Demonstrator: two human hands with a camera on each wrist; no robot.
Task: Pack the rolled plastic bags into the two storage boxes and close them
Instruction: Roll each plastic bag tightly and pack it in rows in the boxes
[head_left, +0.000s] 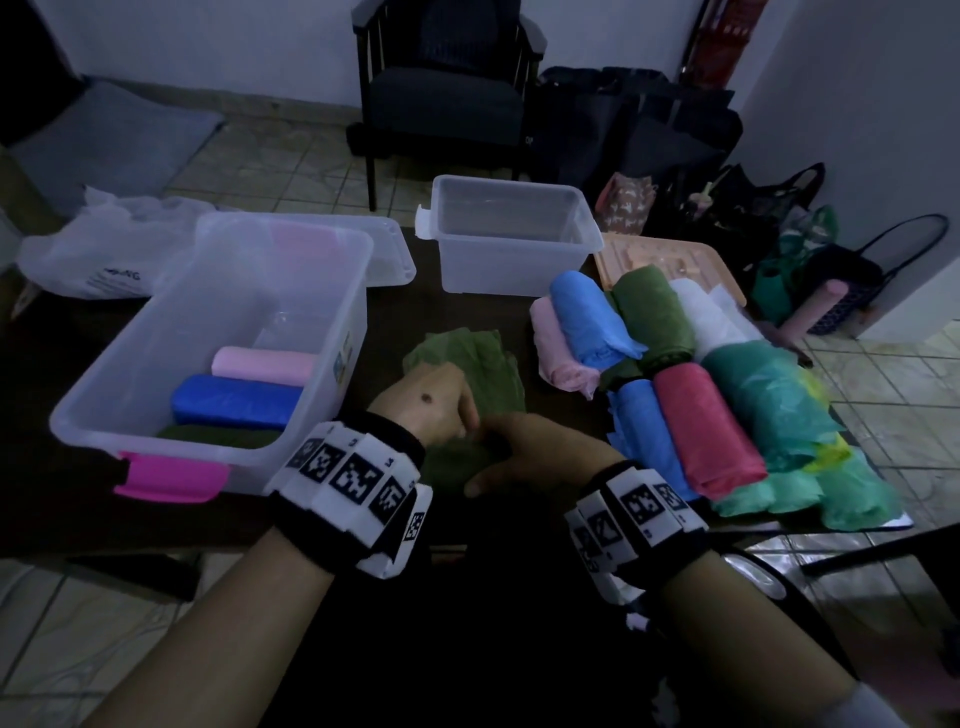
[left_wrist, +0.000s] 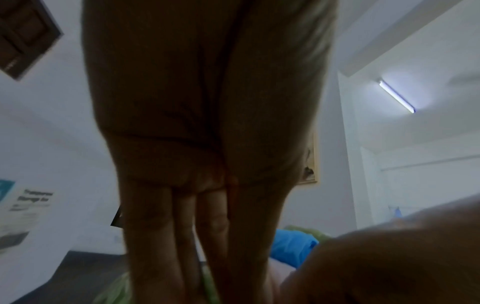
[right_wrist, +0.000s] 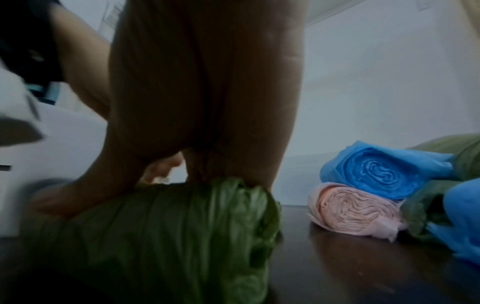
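A light green plastic bag (head_left: 467, 364) lies partly rolled on the dark table (head_left: 62, 509) in front of me. My left hand (head_left: 457, 415) presses on it with straight fingers (left_wrist: 182, 257). My right hand (head_left: 498, 457) curls over the rolled end (right_wrist: 168, 236), thumb on top. The big clear box (head_left: 67, 421) with a pink latch stands open at the left and holds a pink roll (head_left: 265, 364), a blue roll (head_left: 234, 400) and a dark green roll (head_left: 218, 436). The small clear box (head_left: 509, 265) at the back is open with nothing inside.
Several rolled bags are piled at the right: blue (head_left: 592, 317), dark green (head_left: 654, 312), red (head_left: 706, 426), teal (head_left: 769, 405), pink (head_left: 558, 353). A peach lid (head_left: 670, 260) lies under them. A clear lid (head_left: 395, 249) sits behind the big box, a white bag (head_left: 104, 254) far left.
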